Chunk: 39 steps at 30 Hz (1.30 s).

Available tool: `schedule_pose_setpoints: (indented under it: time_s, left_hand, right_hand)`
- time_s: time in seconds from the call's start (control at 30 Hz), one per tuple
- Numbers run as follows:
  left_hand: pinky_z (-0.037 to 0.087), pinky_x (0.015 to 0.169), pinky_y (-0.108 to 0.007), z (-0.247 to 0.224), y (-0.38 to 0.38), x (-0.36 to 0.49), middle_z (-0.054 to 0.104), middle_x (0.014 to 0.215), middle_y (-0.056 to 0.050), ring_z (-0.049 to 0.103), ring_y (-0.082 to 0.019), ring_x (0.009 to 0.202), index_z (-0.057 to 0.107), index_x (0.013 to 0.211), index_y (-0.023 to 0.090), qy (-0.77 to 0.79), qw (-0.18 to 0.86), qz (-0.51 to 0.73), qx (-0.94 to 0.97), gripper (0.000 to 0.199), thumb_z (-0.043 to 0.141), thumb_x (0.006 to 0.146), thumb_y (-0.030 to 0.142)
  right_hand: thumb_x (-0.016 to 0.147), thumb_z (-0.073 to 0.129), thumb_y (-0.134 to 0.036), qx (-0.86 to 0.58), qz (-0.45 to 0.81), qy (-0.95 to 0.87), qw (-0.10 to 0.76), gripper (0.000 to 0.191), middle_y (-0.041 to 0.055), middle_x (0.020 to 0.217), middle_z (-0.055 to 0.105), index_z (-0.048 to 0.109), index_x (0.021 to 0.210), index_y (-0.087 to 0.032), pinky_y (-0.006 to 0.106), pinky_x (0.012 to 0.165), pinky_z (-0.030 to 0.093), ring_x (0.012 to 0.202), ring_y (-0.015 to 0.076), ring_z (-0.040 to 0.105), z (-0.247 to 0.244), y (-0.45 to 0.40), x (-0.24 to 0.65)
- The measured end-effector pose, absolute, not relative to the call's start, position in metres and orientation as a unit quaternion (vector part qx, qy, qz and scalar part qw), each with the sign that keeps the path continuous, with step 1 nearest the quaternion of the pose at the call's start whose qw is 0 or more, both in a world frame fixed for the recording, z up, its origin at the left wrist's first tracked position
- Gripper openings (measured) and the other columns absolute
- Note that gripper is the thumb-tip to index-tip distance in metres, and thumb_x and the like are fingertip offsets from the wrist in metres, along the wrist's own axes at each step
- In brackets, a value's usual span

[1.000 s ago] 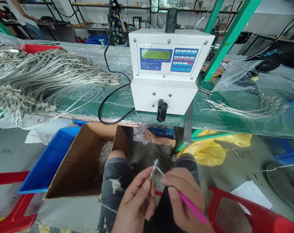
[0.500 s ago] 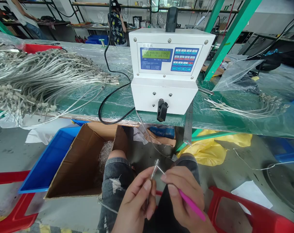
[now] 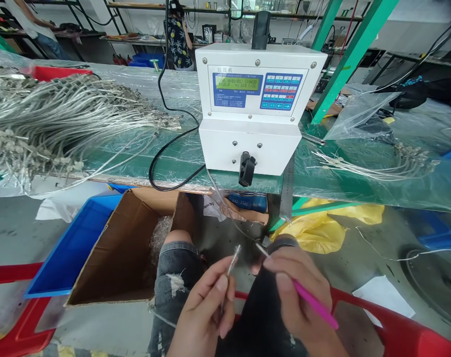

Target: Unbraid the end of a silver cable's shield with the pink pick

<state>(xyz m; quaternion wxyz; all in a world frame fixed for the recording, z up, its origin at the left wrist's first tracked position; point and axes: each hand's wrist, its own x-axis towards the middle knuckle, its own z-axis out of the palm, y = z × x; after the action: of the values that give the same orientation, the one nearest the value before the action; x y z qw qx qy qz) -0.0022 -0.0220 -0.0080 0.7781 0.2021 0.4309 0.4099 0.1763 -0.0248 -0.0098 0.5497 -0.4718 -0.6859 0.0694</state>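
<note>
From my head view, my left hand [image 3: 201,310] sits low at centre, fingers closed on a thin braided wire [image 3: 232,263]. My right hand [image 3: 296,292], lower right of centre, grips a pink-handled pick [image 3: 314,303], its metal tip near the wire but not touching it. A white wire machine [image 3: 250,111] stands above them on a plastic-covered green bench [image 3: 181,168], with bundled cables [image 3: 62,114] at upper left.
</note>
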Motion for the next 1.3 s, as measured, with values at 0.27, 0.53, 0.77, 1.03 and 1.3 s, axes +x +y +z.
schedule_pose_setpoints:
  time_s: [0.27,0.53,0.77,1.03,1.3]
  left_hand:
    - [0.024,0.045,-0.022,-0.008,-0.022,-0.002,0.059,0.069,0.001,0.041,-0.002,0.041,0.077,0.110,0.025,0.430,0.779,0.412,0.198,0.032,0.076,0.082,0.039]
    - [0.025,0.044,-0.022,-0.009,-0.020,0.000,0.059,0.066,0.002,0.042,-0.002,0.039,0.078,0.107,0.025,0.427,0.781,0.411,0.194,0.034,0.080,0.077,0.042]
    - [0.019,0.042,-0.024,-0.013,-0.026,-0.002,0.058,0.067,0.001,0.040,-0.003,0.037,0.079,0.106,0.026,0.403,0.805,0.390,0.193,0.034,0.079,0.077,0.043]
    - [0.021,0.044,-0.023,-0.009,-0.022,-0.002,0.060,0.071,0.001,0.041,-0.002,0.038,0.078,0.109,0.025,0.421,0.788,0.413,0.179,0.030,0.076,0.082,0.038]
    - [0.027,0.045,-0.019,-0.002,-0.018,-0.001,0.062,0.064,0.001,0.044,-0.002,0.039,0.080,0.104,0.024,0.424,0.786,0.421,0.158,0.031,0.081,0.076,0.039]
  right_hand:
    - [0.086,0.048,-0.005,-0.427,0.107,-0.712,0.547,0.025,0.0067,0.085,0.070,0.064,0.102,-0.017,0.032,0.068,0.057,0.078,0.0181,0.068,-0.011,-0.028,0.155]
    - [0.089,0.048,-0.005,-0.440,0.097,-0.716,0.533,0.024,0.0078,0.088,0.070,0.064,0.103,-0.016,0.032,0.070,0.057,0.080,0.0176,0.067,-0.012,-0.026,0.154]
    - [0.090,0.052,-0.005,-0.497,0.025,-0.693,0.522,0.030,0.0085,0.101,0.068,0.067,0.110,-0.021,0.034,0.077,0.058,0.091,0.0196,0.067,-0.019,-0.012,0.170]
    - [0.088,0.051,-0.005,-0.452,0.110,-0.706,0.534,0.024,0.0061,0.089,0.068,0.065,0.102,-0.017,0.032,0.073,0.054,0.084,0.0176,0.065,-0.009,-0.023,0.174]
    - [0.088,0.050,-0.007,-0.421,0.153,-0.713,0.540,0.022,0.0061,0.088,0.068,0.063,0.103,-0.017,0.031,0.069,0.054,0.079,0.0162,0.064,-0.014,-0.031,0.150]
